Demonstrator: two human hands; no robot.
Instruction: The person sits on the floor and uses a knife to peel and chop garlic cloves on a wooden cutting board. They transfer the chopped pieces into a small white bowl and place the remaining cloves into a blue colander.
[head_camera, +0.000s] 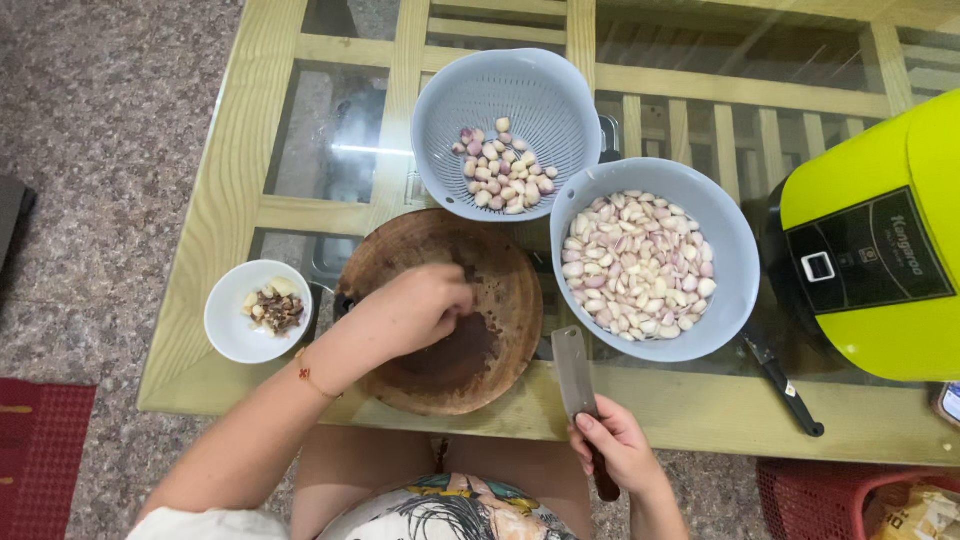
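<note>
Head cam: left hand (420, 308) rests on the round wooden chopping board (445, 312), fingers bunched together near the board's centre, poss. pinching something small, but the hand hides it, so can't tell what, if anything, it holds. Right hand (618, 443) is closed around the dark handle of a small cleaver (574, 372), blade flat on the table edge just right of the board, pointing away from the person.

Behind the board: grey colander (507, 130) w/ a small heap of pinkish unpeeled cloves. Right of the board, touching the colander: grey bowl (655, 258) full of peeled pale cloves. Left of the board: small white bowl (257, 310) w/ brownish scraps. Dark-handled knife (783, 377) lies by the grey bowl's right side. Yellow-green appliance (870, 240) at far right. All on a glass-topped wooden table (235, 170).
</note>
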